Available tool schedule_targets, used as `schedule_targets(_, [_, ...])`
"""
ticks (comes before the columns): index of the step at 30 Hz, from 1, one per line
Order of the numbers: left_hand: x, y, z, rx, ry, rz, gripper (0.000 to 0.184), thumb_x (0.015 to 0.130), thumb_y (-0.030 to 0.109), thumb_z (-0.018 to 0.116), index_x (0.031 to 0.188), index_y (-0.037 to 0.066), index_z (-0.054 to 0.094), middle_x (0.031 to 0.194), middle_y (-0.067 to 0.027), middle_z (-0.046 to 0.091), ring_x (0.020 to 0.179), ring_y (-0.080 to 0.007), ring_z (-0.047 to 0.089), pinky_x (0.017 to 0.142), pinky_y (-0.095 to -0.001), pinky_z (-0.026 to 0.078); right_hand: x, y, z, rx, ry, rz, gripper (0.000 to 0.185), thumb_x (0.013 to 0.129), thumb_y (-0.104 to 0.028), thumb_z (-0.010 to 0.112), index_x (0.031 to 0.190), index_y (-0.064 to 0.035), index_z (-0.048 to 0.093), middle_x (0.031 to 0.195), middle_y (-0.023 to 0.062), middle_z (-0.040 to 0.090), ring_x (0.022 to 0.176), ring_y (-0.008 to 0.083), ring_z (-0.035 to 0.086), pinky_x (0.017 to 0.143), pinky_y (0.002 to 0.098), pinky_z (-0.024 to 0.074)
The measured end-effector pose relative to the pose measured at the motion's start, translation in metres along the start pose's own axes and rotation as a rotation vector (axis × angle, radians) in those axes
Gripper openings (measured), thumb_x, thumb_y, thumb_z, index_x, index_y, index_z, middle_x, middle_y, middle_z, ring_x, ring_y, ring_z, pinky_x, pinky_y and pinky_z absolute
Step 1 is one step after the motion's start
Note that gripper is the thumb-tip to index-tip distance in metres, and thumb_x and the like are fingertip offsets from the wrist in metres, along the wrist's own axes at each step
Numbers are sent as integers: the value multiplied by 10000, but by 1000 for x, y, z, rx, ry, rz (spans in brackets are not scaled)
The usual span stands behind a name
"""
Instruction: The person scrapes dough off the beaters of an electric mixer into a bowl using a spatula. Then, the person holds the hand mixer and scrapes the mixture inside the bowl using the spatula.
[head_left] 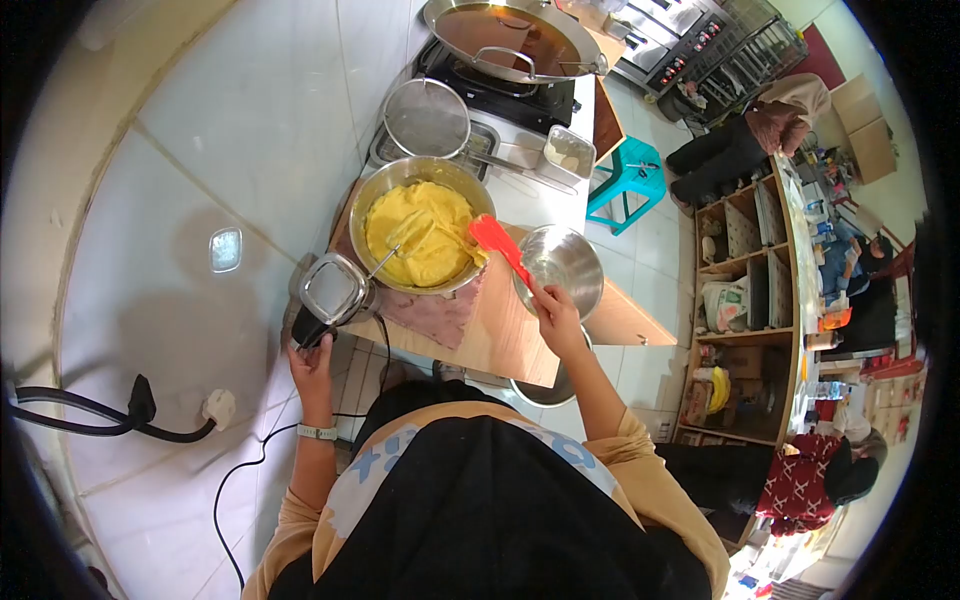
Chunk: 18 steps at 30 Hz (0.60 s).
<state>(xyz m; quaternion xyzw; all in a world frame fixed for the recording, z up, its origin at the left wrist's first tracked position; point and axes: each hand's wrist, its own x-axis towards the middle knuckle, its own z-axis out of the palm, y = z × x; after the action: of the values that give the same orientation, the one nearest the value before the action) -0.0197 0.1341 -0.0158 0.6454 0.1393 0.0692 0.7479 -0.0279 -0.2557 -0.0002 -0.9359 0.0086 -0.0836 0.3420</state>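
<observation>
My left hand point(312, 368) is closed around the black handle of a hand mixer point(334, 290). The mixer's beater reaches into thick yellow dough point(415, 225) inside a metal bowl point(365, 188). In my right hand point(557, 315) is a red spatula point(500, 245), its blade at the bowl's right rim with some yellow dough by its tip. Just right of that bowl, below the spatula, stands a shiny steel bowl point(580, 262). A pinkish cloth point(430, 312) lies under the dough bowl on the wooden board point(510, 335).
A wide pan of brown liquid point(515, 40) sits on a black stove point(500, 95) at the back. Nearby are a mesh strainer point(427, 118) and a square container point(567, 155). A teal stool point(632, 180) stands right. The mixer cord point(225, 500) hangs at left. Other people stand by the shelves point(745, 340).
</observation>
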Motion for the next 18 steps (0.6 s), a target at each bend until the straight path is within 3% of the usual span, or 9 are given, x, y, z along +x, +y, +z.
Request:
schedule_targets(7, [4,-12,-7,48,-11,-42,419,864,56,597,1247,35,426,1204,-68,537,1095,-145,504,963,-295,360,-15,16,-48,-219,-21,-126,426,828,-48,580,1227,-195,559,919,125,555,834,284,554,733,367,463])
schedule_targets(10, [1,-11,-16,84,-25,-84,565,838,78,642,1310,23,337,1247,-117,491,1120,-181,496,956,-292,386,-7,8,-75,-255,-47,-183,404,831,-58,561,1220,-165,559,902,124,546,818,291,547,713,369,458])
schedule_targets(13, [-3,-16,-27,134,22,-52,678,795,118,699,1337,35,300,1336,-129,396,1175,-205,450,973,-293,368,17,-19,-98,-236,-91,-87,365,836,-73,542,1195,-132,569,877,133,541,796,301,544,693,388,453])
schedule_targets(16, [-2,-4,-23,113,-22,-3,741,755,163,746,1338,48,303,1374,-125,331,1213,-218,407,977,-304,367,58,-61,-103,-420,-84,-126,239,839,-115,524,1062,-98,607,778,140,582,716,335,586,629,424,470])
schedule_targets(18, [2,-15,-25,178,29,48,710,743,187,759,1293,26,339,1312,-129,399,1149,-210,459,923,-298,406,87,-79,-95,-574,-142,-169,187,831,-127,530,989,-92,625,752,135,605,685,332,603,603,425,481])
